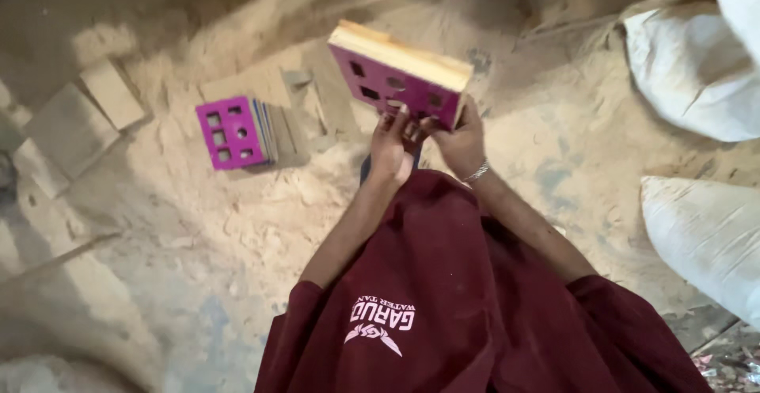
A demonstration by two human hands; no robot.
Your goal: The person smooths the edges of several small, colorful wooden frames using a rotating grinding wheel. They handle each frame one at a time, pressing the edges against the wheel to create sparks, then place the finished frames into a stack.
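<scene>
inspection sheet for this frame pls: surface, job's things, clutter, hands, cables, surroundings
surface: floor covered in sawdust.
job's things: stack of boards, purple top face with cut-out holes, pale wood edges, held up off the floor.
clutter: second purple board stack lying on the sawdust; plain wood blocks at left.
hands: left hand and right hand both grip the stack's lower edge; bracelet on right wrist.
cables: nothing seen.
surroundings: white sacks at right.

A maroon shirt [475, 314] with short sleeves, white chest print; a silver bracelet [476, 173] at frame centre.
</scene>
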